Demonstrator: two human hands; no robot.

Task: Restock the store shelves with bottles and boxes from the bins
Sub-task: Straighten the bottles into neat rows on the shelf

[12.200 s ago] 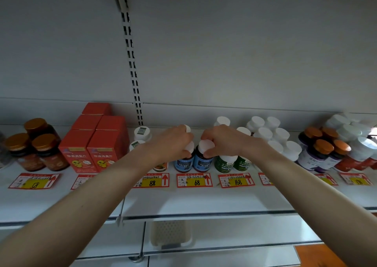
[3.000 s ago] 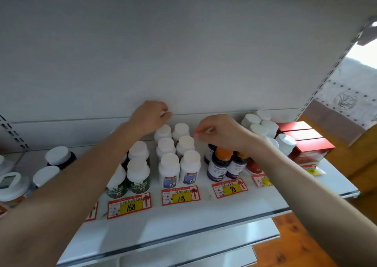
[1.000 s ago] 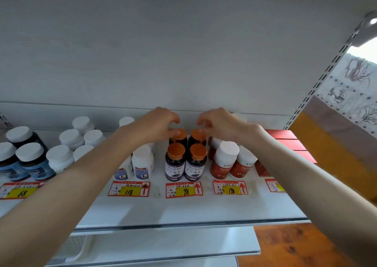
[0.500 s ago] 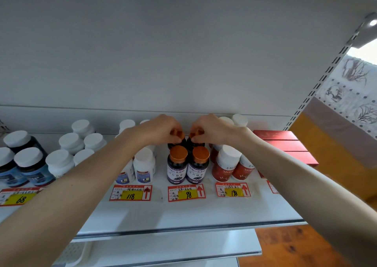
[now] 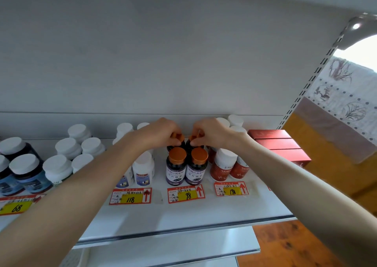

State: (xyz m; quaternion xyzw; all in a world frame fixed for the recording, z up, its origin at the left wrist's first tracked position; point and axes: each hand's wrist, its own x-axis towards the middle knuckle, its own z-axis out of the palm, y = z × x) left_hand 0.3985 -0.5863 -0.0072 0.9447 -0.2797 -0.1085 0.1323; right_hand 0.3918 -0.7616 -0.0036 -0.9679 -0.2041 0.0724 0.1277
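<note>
Head-worn view, close, facing shelf

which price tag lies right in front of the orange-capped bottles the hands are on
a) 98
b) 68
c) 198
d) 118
A: the 98 tag lies directly in front of the front orange-capped bottles. Just behind them, the left hand and right hand each pinch the cap of a rear orange-capped bottle.
</note>
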